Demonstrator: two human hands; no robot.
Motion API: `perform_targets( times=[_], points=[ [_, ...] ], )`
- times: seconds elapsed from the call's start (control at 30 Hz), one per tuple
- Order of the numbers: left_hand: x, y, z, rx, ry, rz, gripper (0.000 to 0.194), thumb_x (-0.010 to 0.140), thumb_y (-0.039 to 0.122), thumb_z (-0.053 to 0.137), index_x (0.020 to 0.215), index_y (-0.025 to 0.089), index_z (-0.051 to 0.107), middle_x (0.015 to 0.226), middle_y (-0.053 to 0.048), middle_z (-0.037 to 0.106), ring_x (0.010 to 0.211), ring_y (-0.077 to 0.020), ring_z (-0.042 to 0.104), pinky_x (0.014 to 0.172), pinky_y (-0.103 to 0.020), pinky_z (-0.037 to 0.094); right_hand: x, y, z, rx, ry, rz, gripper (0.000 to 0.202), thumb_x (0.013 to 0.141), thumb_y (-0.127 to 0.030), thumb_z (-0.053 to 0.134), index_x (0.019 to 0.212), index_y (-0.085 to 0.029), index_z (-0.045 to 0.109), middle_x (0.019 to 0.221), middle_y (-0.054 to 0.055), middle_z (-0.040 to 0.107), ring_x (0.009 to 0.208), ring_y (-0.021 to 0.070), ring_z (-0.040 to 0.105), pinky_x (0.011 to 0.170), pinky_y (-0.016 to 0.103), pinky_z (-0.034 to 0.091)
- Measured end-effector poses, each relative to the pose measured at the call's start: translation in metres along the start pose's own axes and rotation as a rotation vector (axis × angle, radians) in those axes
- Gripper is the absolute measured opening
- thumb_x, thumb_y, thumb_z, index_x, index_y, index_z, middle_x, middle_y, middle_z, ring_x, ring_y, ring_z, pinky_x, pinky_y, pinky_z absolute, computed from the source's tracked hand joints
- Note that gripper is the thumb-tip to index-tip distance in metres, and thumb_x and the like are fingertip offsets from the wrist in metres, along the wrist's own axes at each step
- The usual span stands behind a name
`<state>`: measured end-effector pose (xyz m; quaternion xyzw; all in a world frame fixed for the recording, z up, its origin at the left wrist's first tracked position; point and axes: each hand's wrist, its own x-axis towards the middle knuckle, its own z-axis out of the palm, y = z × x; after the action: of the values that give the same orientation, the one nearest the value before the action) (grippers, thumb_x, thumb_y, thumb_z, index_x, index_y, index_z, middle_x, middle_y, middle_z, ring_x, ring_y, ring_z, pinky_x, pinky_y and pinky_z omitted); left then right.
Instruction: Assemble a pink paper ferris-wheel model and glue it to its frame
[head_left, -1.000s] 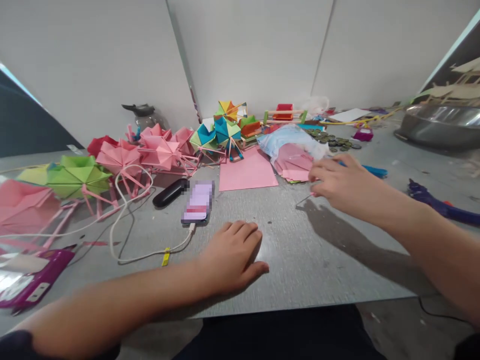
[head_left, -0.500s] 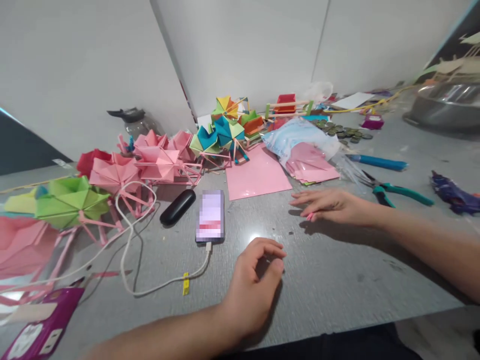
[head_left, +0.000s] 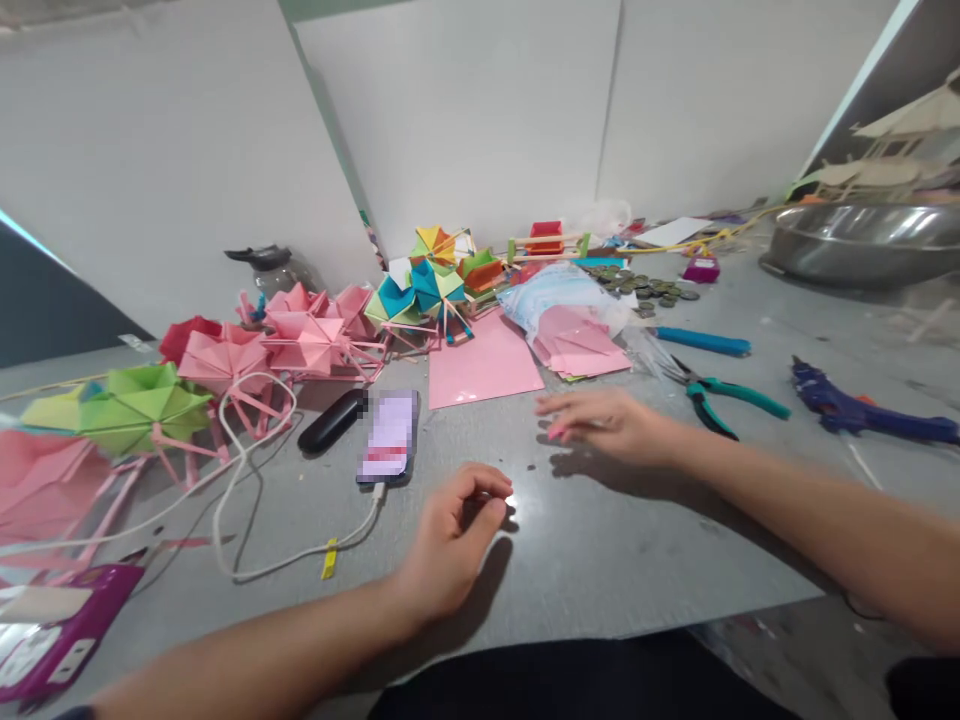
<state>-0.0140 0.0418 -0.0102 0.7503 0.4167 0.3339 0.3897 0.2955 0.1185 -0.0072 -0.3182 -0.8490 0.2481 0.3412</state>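
My left hand (head_left: 454, 540) hovers just over the grey table, loosely curled, thumb and fingers apart with nothing between them. Nearest to it is a phone (head_left: 388, 437) with a white charging cable (head_left: 354, 540) plugged in. My right hand (head_left: 611, 425) is low over the table, fingers stretched forward, and a small pink piece (head_left: 556, 433) shows at its fingertips. What that piece is cannot be made out. Beyond this hand lie a pink paper sheet (head_left: 484, 370) and a plastic bag (head_left: 562, 300) with pink sheets sticking out.
Folded-paper models in pink (head_left: 307, 340) and green (head_left: 146, 400) line the left and back. Pliers (head_left: 739, 395), a blue-handled tool (head_left: 705, 341) and a blue glue gun (head_left: 862, 410) lie at right. Coins (head_left: 660, 288) and a metal basin (head_left: 862, 245) stand behind. A black case (head_left: 330, 422) touches the phone.
The view has turned somewhat to the right, showing more of the glue gun. My left hand has lifted slightly off the table; the pink piece has moved along with my right hand.
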Motion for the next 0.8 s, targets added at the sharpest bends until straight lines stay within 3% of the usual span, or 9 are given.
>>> perform_targets(
  times=[0.1, 0.17, 0.23, 0.37, 0.47, 0.53, 0.6, 0.67, 0.8],
  points=[
    [0.007, 0.004, 0.002, 0.345, -0.141, 0.066, 0.03, 0.105, 0.034, 0.051, 0.124, 0.018, 0.068, 0.141, -0.019, 0.071, 0.133, -0.0298, 0.068, 0.115, -0.054, 0.057, 0.002, -0.011, -0.038, 0.159, 0.536, 0.098, 0.02, 0.102, -0.048, 0.074, 0.099, -0.028, 0.08, 0.1, 0.008, 0.086, 0.094, 0.0267, 0.083, 0.085, 0.049, 0.071],
    [0.019, 0.011, 0.009, 0.646, -0.27, 0.038, 0.061, 0.103, 0.046, 0.057, 0.152, 0.01, 0.056, 0.168, -0.027, 0.052, 0.16, -0.0395, 0.045, 0.129, -0.065, 0.04, 0.004, -0.019, -0.059, 0.261, 0.847, 0.124, 0.025, 0.099, -0.052, 0.078, 0.093, -0.027, 0.076, 0.082, 0.004, 0.082, 0.066, 0.0213, 0.076, 0.062, 0.039, 0.066],
    [0.038, 0.018, 0.021, 0.852, -0.38, -0.067, 0.09, 0.102, 0.061, 0.056, 0.166, -0.001, 0.039, 0.178, -0.034, 0.029, 0.169, -0.046, 0.024, 0.134, -0.069, 0.029, 0.005, -0.025, -0.069, 0.321, 1.028, 0.113, 0.03, 0.094, -0.053, 0.084, 0.086, -0.026, 0.074, 0.072, 0.002, 0.077, 0.052, 0.0166, 0.066, 0.049, 0.032, 0.057],
    [0.081, 0.028, 0.061, 0.936, -0.453, -0.167, 0.105, 0.106, 0.074, 0.037, 0.172, -0.006, 0.024, 0.181, -0.035, 0.012, 0.172, -0.0466, 0.008, 0.135, -0.073, 0.015, 0.005, -0.037, -0.066, 0.368, 0.96, 0.141, 0.038, 0.092, -0.059, 0.084, 0.087, -0.024, 0.071, 0.068, 0.0, 0.072, 0.049, 0.0144, 0.062, 0.045, 0.03, 0.054],
    [0.102, 0.037, 0.097, 0.911, -0.399, -0.16, 0.115, 0.103, 0.08, 0.038, 0.17, -0.012, 0.02, 0.179, -0.039, 0.006, 0.17, -0.0519, 0.002, 0.132, -0.08, 0.009, 0.006, -0.046, -0.065, 0.348, 0.846, 0.156, 0.041, 0.094, -0.064, 0.08, 0.088, -0.024, 0.07, 0.068, 0.0, 0.072, 0.048, 0.0143, 0.061, 0.044, 0.03, 0.052],
    [0.104, 0.051, 0.119, 0.826, -0.464, -0.052, 0.118, 0.099, 0.082, 0.047, 0.171, -0.008, 0.023, 0.179, -0.038, 0.008, 0.17, -0.0525, 0.002, 0.132, -0.08, 0.009, 0.01, -0.053, -0.073, 0.328, 0.786, 0.157, 0.043, 0.094, -0.066, 0.079, 0.087, -0.024, 0.07, 0.068, 0.0, 0.071, 0.047, 0.0143, 0.06, 0.043, 0.031, 0.051],
    [0.1, 0.07, 0.133, 0.613, -0.646, 0.218, 0.107, 0.098, 0.075, 0.061, 0.172, 0.004, 0.032, 0.181, -0.029, 0.023, 0.172, -0.0463, 0.013, 0.136, -0.07, 0.02, 0.016, -0.059, -0.087, 0.293, 0.73, 0.152, 0.044, 0.092, -0.068, 0.081, 0.085, -0.025, 0.071, 0.067, 0.0, 0.071, 0.046, 0.0139, 0.059, 0.043, 0.031, 0.051],
    [0.095, 0.088, 0.137, 0.366, -0.82, 0.453, 0.08, 0.107, 0.057, 0.058, 0.174, 0.019, 0.034, 0.182, -0.016, 0.033, 0.171, -0.0336, 0.027, 0.135, -0.056, 0.035, 0.025, -0.063, -0.106, 0.24, 0.688, 0.132, 0.046, 0.089, -0.069, 0.083, 0.083, -0.025, 0.072, 0.066, 0.0, 0.071, 0.046, 0.0134, 0.058, 0.042, 0.031, 0.05],
    [0.094, 0.089, 0.111, 0.452, -0.64, 0.365, 0.074, 0.109, 0.052, 0.057, 0.167, 0.008, 0.043, 0.178, -0.025, 0.038, 0.17, -0.0342, 0.029, 0.136, -0.053, 0.034, 0.042, -0.069, -0.137, 0.124, 0.639, 0.062, 0.045, 0.089, -0.067, 0.084, 0.079, -0.025, 0.071, 0.065, 0.0, 0.071, 0.046, 0.0123, 0.057, 0.04, 0.03, 0.044]
  ],
)
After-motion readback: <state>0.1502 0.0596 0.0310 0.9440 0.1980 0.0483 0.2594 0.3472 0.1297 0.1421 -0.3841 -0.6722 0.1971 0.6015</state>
